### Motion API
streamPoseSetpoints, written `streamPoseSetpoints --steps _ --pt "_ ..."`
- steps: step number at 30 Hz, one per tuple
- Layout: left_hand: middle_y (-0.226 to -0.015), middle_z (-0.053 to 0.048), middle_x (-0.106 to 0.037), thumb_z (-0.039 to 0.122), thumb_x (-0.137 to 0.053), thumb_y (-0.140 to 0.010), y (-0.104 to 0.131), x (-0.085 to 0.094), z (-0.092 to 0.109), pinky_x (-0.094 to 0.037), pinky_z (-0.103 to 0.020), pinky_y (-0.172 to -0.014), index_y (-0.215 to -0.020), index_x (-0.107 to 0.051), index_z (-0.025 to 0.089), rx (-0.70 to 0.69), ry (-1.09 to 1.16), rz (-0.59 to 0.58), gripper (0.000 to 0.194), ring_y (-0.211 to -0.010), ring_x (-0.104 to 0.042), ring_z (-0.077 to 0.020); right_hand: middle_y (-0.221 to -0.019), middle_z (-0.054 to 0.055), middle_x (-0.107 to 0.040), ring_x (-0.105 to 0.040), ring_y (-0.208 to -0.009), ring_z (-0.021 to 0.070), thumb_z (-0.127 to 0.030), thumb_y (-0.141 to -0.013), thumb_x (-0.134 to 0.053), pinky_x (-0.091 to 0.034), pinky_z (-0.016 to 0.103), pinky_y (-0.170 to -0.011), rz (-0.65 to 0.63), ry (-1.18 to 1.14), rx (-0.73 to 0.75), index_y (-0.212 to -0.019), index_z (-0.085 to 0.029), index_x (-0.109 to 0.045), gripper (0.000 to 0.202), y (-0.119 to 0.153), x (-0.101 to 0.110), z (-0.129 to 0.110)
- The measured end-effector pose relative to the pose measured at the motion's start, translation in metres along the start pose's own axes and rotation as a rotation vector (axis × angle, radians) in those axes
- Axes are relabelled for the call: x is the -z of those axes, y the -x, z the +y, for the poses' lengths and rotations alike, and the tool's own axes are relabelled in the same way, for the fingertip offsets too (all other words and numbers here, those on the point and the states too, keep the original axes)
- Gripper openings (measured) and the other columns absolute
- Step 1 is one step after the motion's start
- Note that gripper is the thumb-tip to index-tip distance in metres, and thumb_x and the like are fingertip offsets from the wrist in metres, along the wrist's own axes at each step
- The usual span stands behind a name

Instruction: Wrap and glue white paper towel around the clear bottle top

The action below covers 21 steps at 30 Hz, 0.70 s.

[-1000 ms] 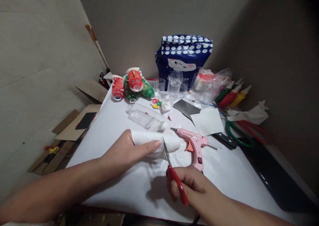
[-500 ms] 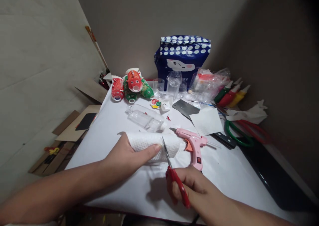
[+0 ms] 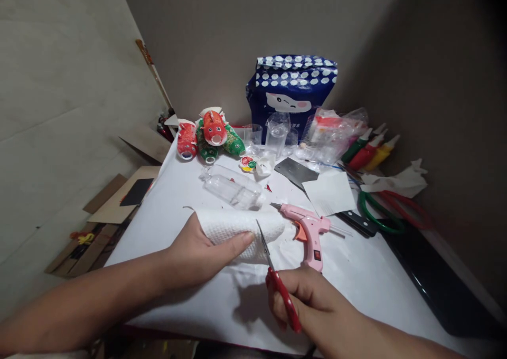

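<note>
A white textured paper towel (image 3: 222, 226) is pinched in my left hand (image 3: 209, 251), with the thumb pressed on top of it. My right hand (image 3: 304, 301) grips the red handles of a pair of scissors (image 3: 282, 295), whose blades lie across the towel just right of my left thumb. Part of the towel extends past the blades toward a pink glue gun (image 3: 311, 229) lying on the table. Behind the towel rests a clear plastic bottle (image 3: 232, 187) on its side.
Red and green fish-shaped crafts (image 3: 214, 129) stand at the back left of the white table (image 3: 178, 301). Farther back is a blue bag (image 3: 291, 92). To the right lie a cleaver (image 3: 295, 170), a white paper square (image 3: 328, 192), green-handled scissors (image 3: 362, 208), paint bottles (image 3: 366, 150) and a black slab (image 3: 439, 285).
The towel and my left hand have shifted slightly left. The scissors have moved very little, and their blades look closer together now.
</note>
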<state>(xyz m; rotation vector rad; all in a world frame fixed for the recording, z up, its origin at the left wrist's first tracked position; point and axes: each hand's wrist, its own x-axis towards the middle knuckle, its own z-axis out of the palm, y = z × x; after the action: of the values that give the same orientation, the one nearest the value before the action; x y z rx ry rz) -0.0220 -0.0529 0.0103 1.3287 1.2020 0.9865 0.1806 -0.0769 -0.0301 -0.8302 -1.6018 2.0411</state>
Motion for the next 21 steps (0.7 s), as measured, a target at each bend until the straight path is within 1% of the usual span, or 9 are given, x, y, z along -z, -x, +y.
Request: streamPoseSetpoints --steps 2,3,4,6,9,12,16,18,21 --pt "-0.103 -0.010 -0.077 0.025 -0.075 -0.076 -0.002 0.005 0.001 -0.057 -0.034 -0.091 -0.104 -0.075 0.015 -0.006 0.021 -0.086 0.030 -0.099 -0.072 -0.0270 -0.058 -0.006 -0.036 -0.028 -0.056 0.0089 -0.079 -0.080 -0.045 -0.024 0.023 -0.052 0.000 0.014 -0.002 -0.062 -0.018 -0.043 0.063 0.001 0.000 -0.001" --pt "-0.102 -0.010 -0.077 0.026 -0.075 -0.075 -0.003 0.007 0.002 -0.056 -0.035 -0.092 -0.103 -0.075 0.015 -0.005 0.057 -0.147 0.030 -0.099 -0.072 -0.0273 -0.058 -0.005 -0.037 -0.029 -0.056 0.0091 -0.079 -0.080 -0.045 -0.024 0.023 -0.052 -0.001 0.023 -0.010 -0.063 -0.018 -0.044 0.064 0.001 0.000 -0.002" --pt "-0.102 -0.010 -0.078 0.027 -0.075 -0.075 -0.004 0.009 0.003 -0.055 -0.036 -0.093 -0.104 -0.075 0.016 0.002 0.111 -0.194 0.031 -0.099 -0.072 -0.0278 -0.059 -0.005 -0.038 -0.030 -0.056 0.0093 -0.080 -0.080 -0.045 -0.025 0.023 -0.053 -0.001 0.034 -0.019 -0.064 -0.018 -0.045 0.064 0.001 0.000 -0.003" --pt "-0.105 -0.010 -0.077 0.028 -0.075 -0.075 -0.006 0.011 0.004 -0.054 -0.038 -0.095 -0.109 -0.074 0.017 0.029 0.245 -0.241 0.036 -0.101 -0.071 -0.0289 -0.059 -0.005 -0.038 -0.031 -0.057 0.0096 -0.078 -0.081 -0.046 -0.025 0.023 -0.053 0.005 0.055 -0.048 -0.064 -0.018 -0.045 0.062 0.002 0.000 -0.005" --pt "-0.109 -0.010 -0.076 0.026 -0.074 -0.077 -0.010 0.011 0.002 -0.054 -0.040 -0.095 -0.113 -0.072 0.019 0.095 0.410 -0.241 0.037 -0.102 -0.071 -0.0293 -0.060 -0.005 -0.038 -0.030 -0.057 0.0097 -0.071 -0.086 -0.046 -0.026 0.023 -0.054 0.006 0.093 -0.053 -0.065 -0.018 -0.045 0.057 0.002 0.001 -0.005" --pt "-0.108 -0.012 -0.076 0.024 -0.071 -0.081 -0.012 0.010 0.000 -0.055 -0.040 -0.092 -0.115 -0.071 0.016 0.153 0.477 -0.221 0.035 -0.098 -0.072 -0.0285 -0.060 -0.005 -0.039 -0.031 -0.058 0.0099 -0.064 -0.089 -0.047 -0.027 0.023 -0.055 0.003 0.118 -0.038 -0.065 -0.018 -0.044 0.052 0.001 0.001 -0.001" --pt "-0.115 -0.012 -0.073 0.022 -0.070 -0.084 -0.011 0.007 -0.001 -0.055 -0.039 -0.093 -0.122 -0.067 0.017 0.158 0.476 -0.147 0.039 -0.102 -0.070 -0.0275 -0.061 -0.005 -0.037 -0.031 -0.059 0.0104 -0.066 -0.088 -0.046 -0.026 0.024 -0.054 0.032 0.119 -0.045 -0.064 -0.019 -0.044 0.053 -0.001 0.000 0.003" --pt "-0.117 -0.013 -0.072 0.022 -0.069 -0.085 -0.009 0.007 -0.001 -0.054 -0.041 -0.095 -0.126 -0.064 0.017 0.150 0.463 -0.144 0.042 -0.103 -0.070 -0.0278 -0.060 -0.005 -0.036 -0.030 -0.059 0.0104 -0.066 -0.088 -0.047 -0.025 0.024 -0.054 0.031 0.105 -0.040 -0.064 -0.019 -0.043 0.053 -0.002 0.000 0.002" --pt "-0.118 -0.013 -0.072 0.025 -0.069 -0.085 -0.007 0.006 0.000 -0.052 -0.043 -0.098 -0.128 -0.062 0.017 0.145 0.400 -0.149 0.044 -0.105 -0.069 -0.0278 -0.061 -0.005 -0.039 -0.032 -0.059 0.0101 -0.062 -0.089 -0.048 -0.026 0.023 -0.055 0.021 0.080 -0.024 -0.065 -0.018 -0.044 0.050 -0.004 0.000 0.000"
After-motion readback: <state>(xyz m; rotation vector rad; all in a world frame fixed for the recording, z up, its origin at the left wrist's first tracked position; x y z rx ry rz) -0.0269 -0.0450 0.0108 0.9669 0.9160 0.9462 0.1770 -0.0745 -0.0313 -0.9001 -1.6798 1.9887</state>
